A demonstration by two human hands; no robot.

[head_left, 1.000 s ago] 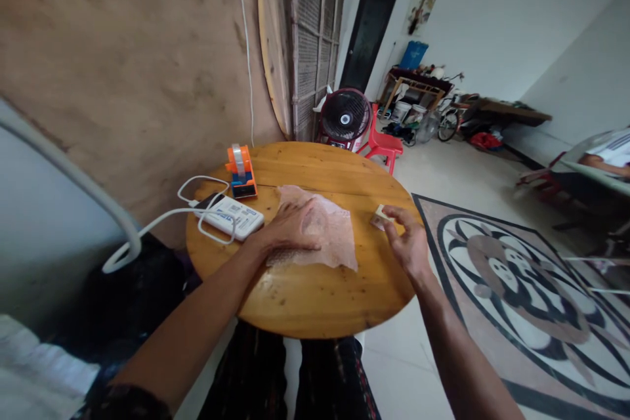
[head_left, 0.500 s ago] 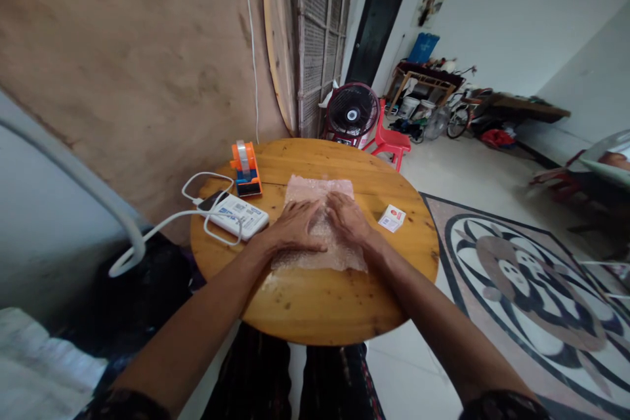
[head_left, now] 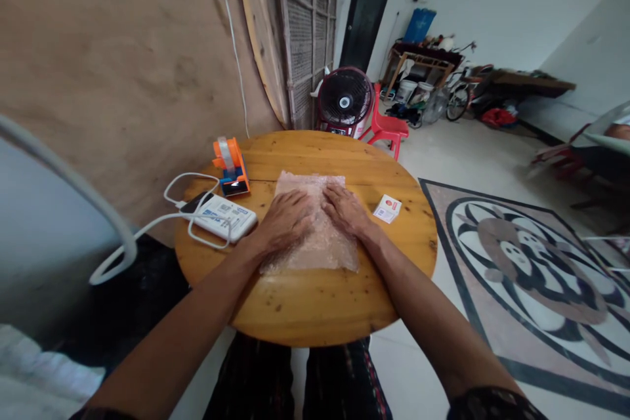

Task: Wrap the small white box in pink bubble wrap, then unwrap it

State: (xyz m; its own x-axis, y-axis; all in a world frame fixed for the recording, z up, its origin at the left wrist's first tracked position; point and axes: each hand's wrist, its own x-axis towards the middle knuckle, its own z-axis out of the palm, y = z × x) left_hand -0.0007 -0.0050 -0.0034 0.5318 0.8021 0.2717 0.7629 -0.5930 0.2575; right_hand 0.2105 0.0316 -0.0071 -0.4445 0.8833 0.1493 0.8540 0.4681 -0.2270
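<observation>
A sheet of clear, pinkish bubble wrap (head_left: pixel 322 246) lies flat on the round wooden table (head_left: pixel 315 305). My left hand (head_left: pixel 290 218) rests palm down on its left part, fingers stretched out. On the right part of the wrap lies my right hand (head_left: pixel 344 209), also flat with its fingers extended. A small white box with a red mark (head_left: pixel 388 208) sits to the right of my right hand. Left of my left hand is a white power bank (head_left: pixel 229 216) with a white cable looped over it. An orange tape dispenser (head_left: pixel 232 167) stands behind the power bank.
A dark red fan (head_left: pixel 345 102) and a red plastic chair (head_left: pixel 390 125) stand beyond the table's far edge. A wall (head_left: pixel 123 65) runs along the left. At the lower left a thick white cable (head_left: pixel 128 246) curves close to the camera. Patterned floor tiles (head_left: pixel 522 275) lie to the right.
My hands have moved apart on the bubble wrap, and my left thumb no longer sticks out across it. The view has shifted slightly, so the table sits further left.
</observation>
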